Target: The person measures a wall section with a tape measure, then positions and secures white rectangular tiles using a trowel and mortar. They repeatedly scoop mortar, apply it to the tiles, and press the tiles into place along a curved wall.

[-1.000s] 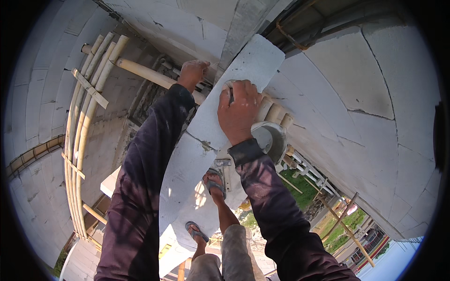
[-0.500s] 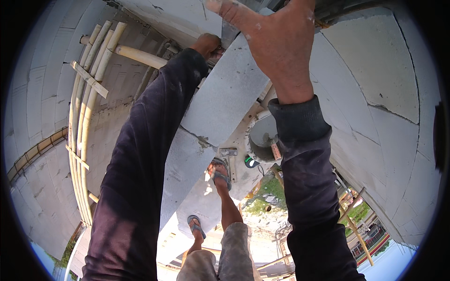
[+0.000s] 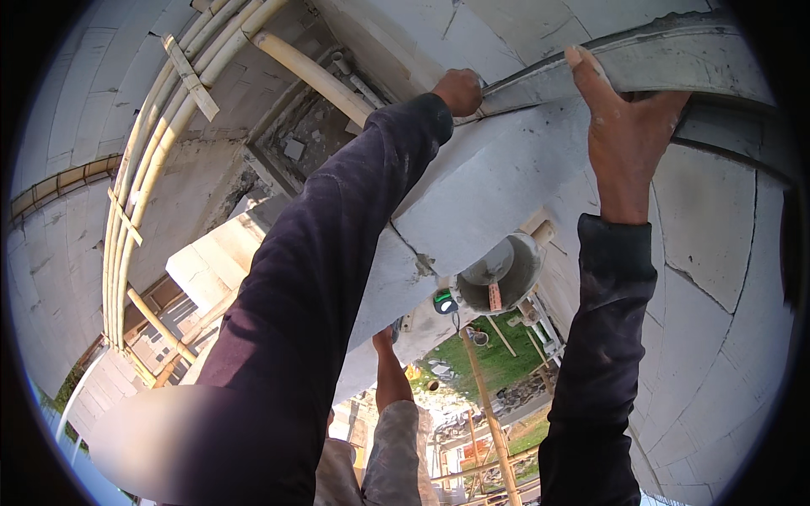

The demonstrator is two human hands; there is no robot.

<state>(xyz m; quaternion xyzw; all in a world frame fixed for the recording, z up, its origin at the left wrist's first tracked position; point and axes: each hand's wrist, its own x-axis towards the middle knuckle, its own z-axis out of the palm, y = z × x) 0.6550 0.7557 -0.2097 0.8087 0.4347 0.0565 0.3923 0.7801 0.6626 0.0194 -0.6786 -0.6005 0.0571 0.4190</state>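
A long grey straight-edged bar (image 3: 540, 84) lies across the top of the view, against the pale block wall. My left hand (image 3: 460, 91) is closed at the bar's left end, its fingertips partly hidden. Farther right, my right hand (image 3: 629, 139) grips the same bar, thumb on the upper side and fingers out of sight beneath. Just below the bar is the smooth grey top of a block course (image 3: 498, 181), with a mortar joint crossing it nearer to me.
A bucket (image 3: 533, 263) of grey mortar, with an orange-handled tool (image 3: 494, 295) in it, stands below the blocks. Bamboo poles (image 3: 139, 185) are lashed together on the left. Beneath, far down, show grass (image 3: 506, 337) and bamboo scaffolding (image 3: 489, 413).
Both hands now appear farther right in the view, slightly wider apart. More of the grey bar shows between and beyond them. The view has shifted, showing more ground below.
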